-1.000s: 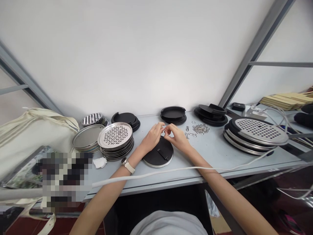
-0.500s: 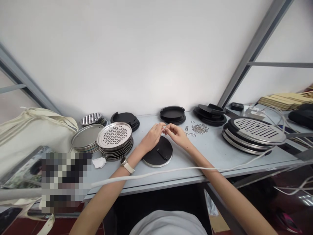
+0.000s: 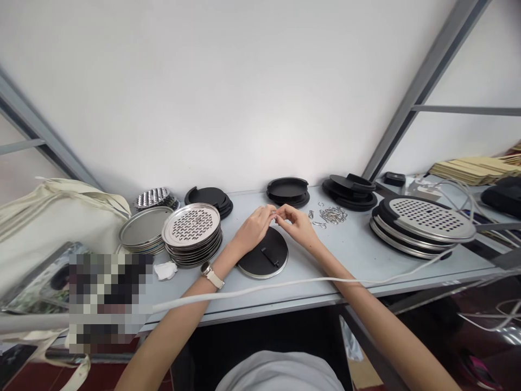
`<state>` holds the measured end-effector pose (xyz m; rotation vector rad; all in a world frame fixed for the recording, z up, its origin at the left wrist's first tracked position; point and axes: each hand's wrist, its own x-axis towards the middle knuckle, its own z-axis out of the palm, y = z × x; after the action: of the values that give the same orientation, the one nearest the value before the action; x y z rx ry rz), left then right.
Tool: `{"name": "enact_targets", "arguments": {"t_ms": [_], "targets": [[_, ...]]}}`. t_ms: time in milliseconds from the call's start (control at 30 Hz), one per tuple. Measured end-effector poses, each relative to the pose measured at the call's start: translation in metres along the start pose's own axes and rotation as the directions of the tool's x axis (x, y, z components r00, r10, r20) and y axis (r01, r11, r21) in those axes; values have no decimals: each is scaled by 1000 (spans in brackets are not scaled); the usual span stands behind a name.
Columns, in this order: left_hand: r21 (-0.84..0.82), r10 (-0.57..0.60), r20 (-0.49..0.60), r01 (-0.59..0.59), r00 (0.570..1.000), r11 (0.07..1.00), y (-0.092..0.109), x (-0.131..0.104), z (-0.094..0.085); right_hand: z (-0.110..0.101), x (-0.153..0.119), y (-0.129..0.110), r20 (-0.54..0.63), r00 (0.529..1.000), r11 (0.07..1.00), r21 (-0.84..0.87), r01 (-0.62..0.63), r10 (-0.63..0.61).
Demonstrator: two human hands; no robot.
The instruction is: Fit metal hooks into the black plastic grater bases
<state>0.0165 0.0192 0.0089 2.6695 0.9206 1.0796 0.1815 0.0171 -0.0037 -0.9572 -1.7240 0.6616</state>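
My left hand (image 3: 255,228) and my right hand (image 3: 295,224) meet fingertip to fingertip above the back edge of a black disc (image 3: 260,258) with a silver rim. Both hands have their fingers closed in a pinch. Whatever lies between the fingertips is too small to make out. On the disc is a small black bar, lying at a slant. A pile of small metal clips (image 3: 334,215) rests on the table to the right of my right hand, with a few loose clips beside it.
A stack of metal grater discs (image 3: 191,225) and plain metal discs (image 3: 144,228) stand at left. Black round holders (image 3: 287,189) line the back. More perforated discs (image 3: 431,217) are stacked at right. A white cable (image 3: 260,290) crosses over my forearms.
My fingertips have shifted slightly against each other. The hands stay in nearly the same place, and the disc below has not visibly moved.
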Motion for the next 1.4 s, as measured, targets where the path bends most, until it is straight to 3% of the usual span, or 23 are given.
{"name": "enact_targets", "arguments": {"t_ms": [233, 333, 533, 767, 1167, 1300, 1400], "targets": [[197, 142, 117, -163, 983, 967, -4, -3, 3, -2, 2, 12, 44, 975, 970, 105, -220, 217], [135, 114, 66, -123, 991, 983, -4, -2, 4, -4, 4, 10, 86, 969, 959, 146, -242, 231], [-41, 16, -16, -16, 1000, 999, -3, 0, 1, -6, 2, 5, 286, 942, 946, 218, -242, 175], [-69, 13, -22, -15, 1000, 997, -1, 0, 0, -6, 2, 4, 251, 962, 921, 337, -194, 110], [85, 92, -51, -87, 994, 993, 3, -1, 0, -8, 4, 9, 203, 966, 942, 263, -211, 159], [102, 159, -31, -155, 987, 983, 3, -3, 5, -8, 4, 11, 182, 948, 915, 265, -304, 262], [102, 170, -30, -166, 985, 981, 3, -3, 6, -9, 3, 11, 256, 892, 836, 324, -442, 372]]}}
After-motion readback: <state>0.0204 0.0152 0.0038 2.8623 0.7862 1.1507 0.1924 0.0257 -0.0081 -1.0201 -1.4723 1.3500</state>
